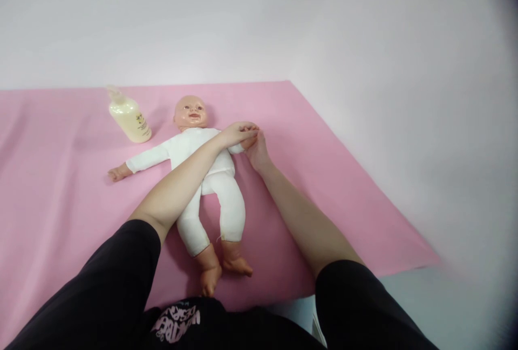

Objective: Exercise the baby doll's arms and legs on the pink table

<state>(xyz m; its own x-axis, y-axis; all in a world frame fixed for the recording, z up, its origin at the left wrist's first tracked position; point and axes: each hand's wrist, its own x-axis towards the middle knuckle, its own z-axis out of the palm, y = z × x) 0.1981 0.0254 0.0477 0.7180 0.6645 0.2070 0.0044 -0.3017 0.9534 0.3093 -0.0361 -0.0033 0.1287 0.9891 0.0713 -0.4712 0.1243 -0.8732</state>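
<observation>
Pink sheet (60,188) under everything — baby doll (202,177) lies face-up mid-sheet, feet toward you. Your left hand (237,134) & right hand (256,151) both close round its arm (doll's far one). Cream lotion bottle (128,117) stands near doll's head.

L arm crosses to R; both hands meet, left hand (237,133) above right hand (256,151), fingers curled.

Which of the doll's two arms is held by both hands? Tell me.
The doll's arm on the picture's right, where the left hand and right hand meet. Its other arm lies stretched out free towards the bottle.
</observation>
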